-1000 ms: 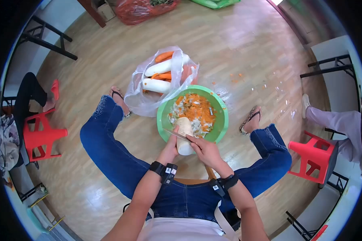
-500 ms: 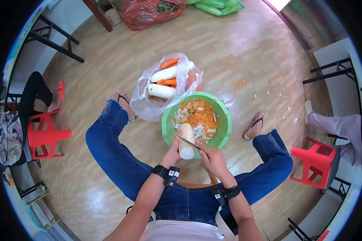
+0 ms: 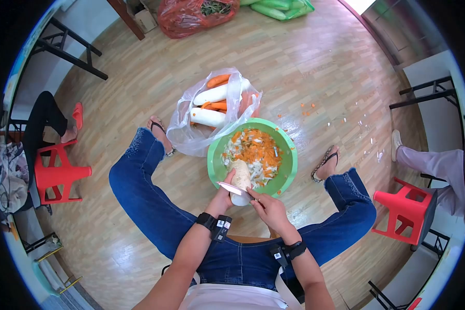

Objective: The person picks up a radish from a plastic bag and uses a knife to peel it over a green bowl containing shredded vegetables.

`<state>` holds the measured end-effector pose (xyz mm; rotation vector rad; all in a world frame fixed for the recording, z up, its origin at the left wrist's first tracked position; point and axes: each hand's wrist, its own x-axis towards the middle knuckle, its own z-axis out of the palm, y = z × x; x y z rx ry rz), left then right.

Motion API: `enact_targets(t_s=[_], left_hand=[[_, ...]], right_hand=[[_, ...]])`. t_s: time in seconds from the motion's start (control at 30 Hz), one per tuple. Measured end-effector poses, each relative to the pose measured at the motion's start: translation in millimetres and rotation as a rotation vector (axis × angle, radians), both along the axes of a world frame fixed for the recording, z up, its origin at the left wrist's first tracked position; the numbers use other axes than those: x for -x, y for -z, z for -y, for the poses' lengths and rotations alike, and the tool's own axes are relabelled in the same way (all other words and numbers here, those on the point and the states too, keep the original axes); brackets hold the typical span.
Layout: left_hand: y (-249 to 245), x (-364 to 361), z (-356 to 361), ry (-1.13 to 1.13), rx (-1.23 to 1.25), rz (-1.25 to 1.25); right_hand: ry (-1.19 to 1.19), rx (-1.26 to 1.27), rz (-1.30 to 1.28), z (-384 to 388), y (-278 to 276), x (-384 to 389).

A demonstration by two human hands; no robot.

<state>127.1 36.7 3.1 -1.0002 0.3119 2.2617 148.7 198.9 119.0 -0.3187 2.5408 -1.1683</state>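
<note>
A white radish (image 3: 240,176), cut flat at its near end, is gripped by my left hand (image 3: 222,198) from its left side. My right hand (image 3: 272,211) is closed round the handle of a knife (image 3: 234,189), whose blade lies across the near part of the radish. Beneath and beyond the radish stands a green basin (image 3: 292,157) between my feet, holding chopped orange and white pieces (image 3: 261,148). The far end of the radish overlaps the basin in this view.
Beside the basin lies a clear plastic bag (image 3: 183,132) of carrots and white radishes. Scraps (image 3: 307,109) dot the floor. People sit left and right near red stools (image 3: 62,173). Red (image 3: 191,20) and green bags (image 3: 284,8) lie at the far side.
The knife has shifted toward me along the radish, and its blade now shows its broad side. My right hand has moved slightly nearer. The radish stays in my left hand.
</note>
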Motion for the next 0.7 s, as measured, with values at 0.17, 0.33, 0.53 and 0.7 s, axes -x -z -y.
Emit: enact_targets(t_s=[0.17,0.33,0.53,0.7], left_hand=[[-2,0,1,-0.007,-0.018,-0.004],[-2,0,-2,0.045,0.072,0.02],[-1,1,-3,0.022,0.099,-0.023],[9,-2,0,-0.001,0.06,-0.012]], right_hand=[[0.02,0.008,0.054,1,-5,3],[0.132,0.098,0.188,1,2,6],[0.105,0.111,0.291,-1,-13,9],[0.05,0.159,0.334,-3,-4,7]])
